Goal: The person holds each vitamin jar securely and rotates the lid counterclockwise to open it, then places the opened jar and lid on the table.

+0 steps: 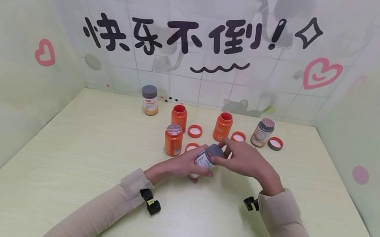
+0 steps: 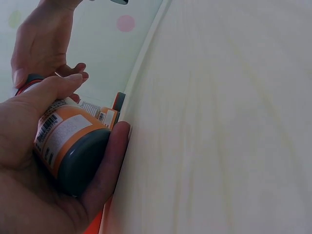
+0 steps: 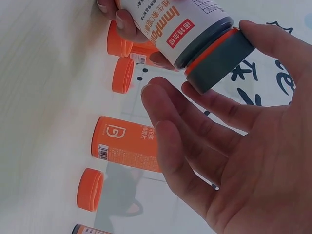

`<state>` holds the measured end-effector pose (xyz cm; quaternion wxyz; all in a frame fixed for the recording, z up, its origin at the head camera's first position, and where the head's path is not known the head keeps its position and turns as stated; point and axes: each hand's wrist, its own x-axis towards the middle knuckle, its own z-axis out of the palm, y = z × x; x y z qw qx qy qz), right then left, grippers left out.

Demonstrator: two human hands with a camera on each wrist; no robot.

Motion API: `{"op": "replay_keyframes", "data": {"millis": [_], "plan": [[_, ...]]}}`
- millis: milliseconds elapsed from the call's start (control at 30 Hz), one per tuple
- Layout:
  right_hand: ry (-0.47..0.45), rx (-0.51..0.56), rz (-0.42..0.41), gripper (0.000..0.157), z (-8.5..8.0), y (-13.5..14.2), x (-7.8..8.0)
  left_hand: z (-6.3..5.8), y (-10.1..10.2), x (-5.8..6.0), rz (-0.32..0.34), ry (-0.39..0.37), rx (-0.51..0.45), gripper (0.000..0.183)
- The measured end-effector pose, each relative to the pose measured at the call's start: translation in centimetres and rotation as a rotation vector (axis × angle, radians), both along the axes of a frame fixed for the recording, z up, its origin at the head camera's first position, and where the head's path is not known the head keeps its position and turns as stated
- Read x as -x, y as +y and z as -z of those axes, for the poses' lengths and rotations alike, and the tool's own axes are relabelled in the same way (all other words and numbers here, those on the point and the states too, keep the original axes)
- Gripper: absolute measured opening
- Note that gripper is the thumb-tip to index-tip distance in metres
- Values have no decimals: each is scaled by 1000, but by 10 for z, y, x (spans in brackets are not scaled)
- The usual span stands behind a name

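My left hand grips a supplement bottle round its body, tilted above the table. The bottle has a white and orange label; its dark base shows in the left wrist view. From the right, my right hand pinches the grey cap between thumb and forefinger, the other fingers free of it. An orange band shows between cap and bottle neck in the right wrist view. Just left of my left hand stands an orange bottle with a patterned seal on its mouth.
Behind stand two uncapped orange bottles, a sealed, uncapped bottle and a grey-capped bottle. Orange lids and a grey lid lie among them. A printed wall sheet borders the table's back.
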<state>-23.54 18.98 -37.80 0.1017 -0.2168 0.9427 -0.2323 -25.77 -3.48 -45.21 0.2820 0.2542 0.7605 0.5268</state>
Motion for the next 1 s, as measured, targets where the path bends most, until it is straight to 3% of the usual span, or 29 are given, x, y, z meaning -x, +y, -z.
{"op": "replay_keyframes", "data": {"millis": [333,633,1000], "plan": [[-57,64,11,58,2,-3,0,-1,0,-1,10,13,-6,56],[-66,101,16,51,2,-5,0,-1,0,-1,12,15,-4,56],[-85,96,31,54,0,-5,0,-3,1,-2,6,12,1,55]]}}
